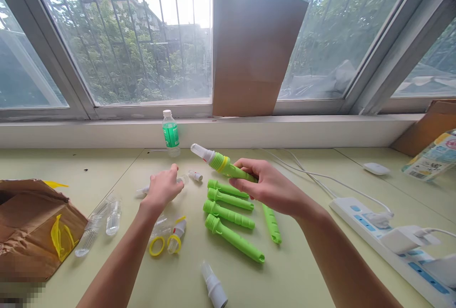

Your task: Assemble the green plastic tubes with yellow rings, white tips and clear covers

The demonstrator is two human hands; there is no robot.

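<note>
My right hand [261,179] grips a green plastic handle [235,171], held tilted above the table. A yellow ring sits round its threaded end, and a white piece with a clear tip [202,152] projects from it. My left hand [164,185] is low over the table, thumb and fingers around a clear plastic tube [183,179], whose end shows past the fingertips. Close by lies a small white-and-clear piece [195,176]. Several green handles [230,220] lie in a row below my right hand, with another handle [271,225] beside them.
Yellow rings [156,246] and clear parts lie near my left forearm. A white-and-clear piece [214,286] lies at the front. Clear tubes [113,217] are beside a cardboard box [32,227] at left. A bottle [171,134] stands behind; a power strip [388,246] with cables occupies the right.
</note>
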